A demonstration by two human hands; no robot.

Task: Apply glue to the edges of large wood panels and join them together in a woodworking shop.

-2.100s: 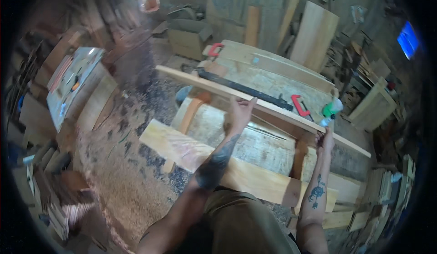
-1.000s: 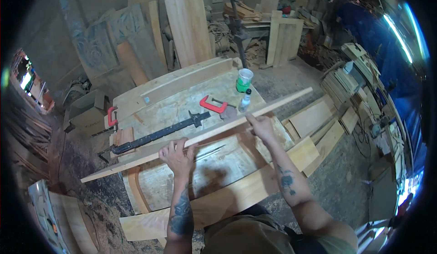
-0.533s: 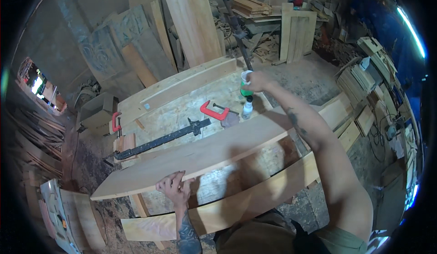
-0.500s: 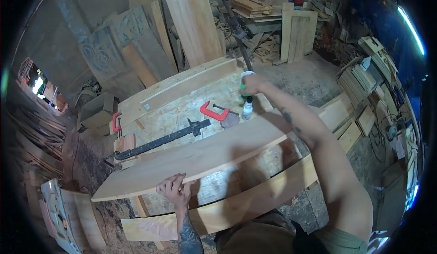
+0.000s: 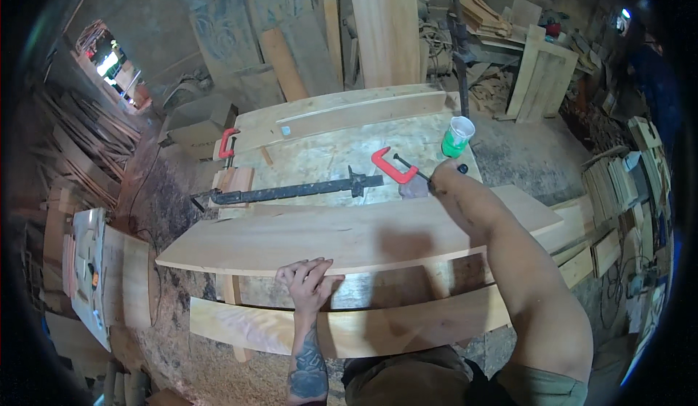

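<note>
1. Head view showed the left hand (image 5: 309,281) spread flat, palm down, on the near edge of a wide pale plank (image 5: 356,233); that pressure seemed meant to steady it on the desk (image 5: 327,151).
2. The plank lay across the near part of the desk, its ends overhanging both sides, with a narrower board (image 5: 349,327) below it, nearer the person.
3. The right hand (image 5: 440,180) reached over the plank to its far side, by the handle of a red clamp (image 5: 392,167). Its fingers were turned away from the camera, so whether they gripped the clamp's screw or only touched it could not be told.
4. A long black bar clamp (image 5: 291,190) lay flat on the desk just beyond the plank, roughly parallel to it, probably kept within reach.
5. A clear cup (image 5: 456,137) with green contents stood upright near the far right of the desk, apart from the plank.
6. A second red clamp (image 5: 227,142) sat at the far left edge of the desk.
7. The plank looked like planed, light wood with a smooth face and faint grain; the desk top was rougher and speckled, like chipboard.
8. Sawdust covered the floor (image 5: 211,362), and bare planks (image 5: 385,24) leaned upright behind the desk.
</note>
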